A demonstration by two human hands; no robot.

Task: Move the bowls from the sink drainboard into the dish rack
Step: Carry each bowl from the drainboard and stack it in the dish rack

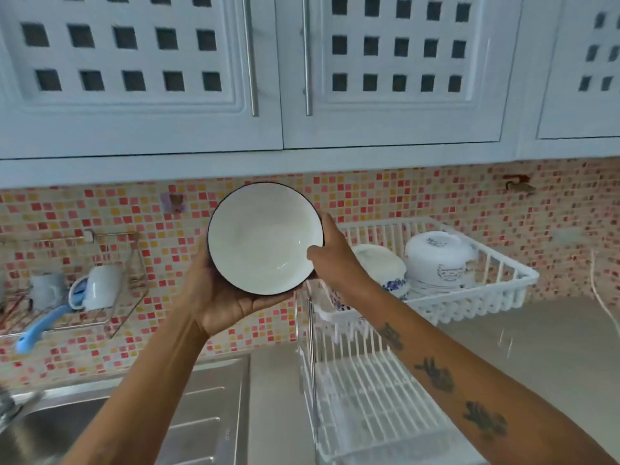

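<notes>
A bowl (261, 236), white inside with a dark rim and outer wall, is held up in the air with its mouth tilted toward me. My left hand (214, 297) cups it from below and behind. My right hand (335, 253) grips its right rim, thumb on the inside. Just to the right stands a white two-tier dish rack (469, 297). Its upper basket holds two upturned white bowls (436, 256), one with blue print, plus a blue-patterned one (392, 283) partly hidden by my right wrist. The lower tier (369, 397) shows bare wires. The steel drainboard (208, 414) lies lower left.
The sink basin (40, 431) and tap are at the bottom left. A wire wall shelf (110, 297) holds mugs and a blue-handled utensil (37, 330). White cabinets (302, 78) hang overhead. A grey countertop (536, 347) extends right, with a cord along the wall.
</notes>
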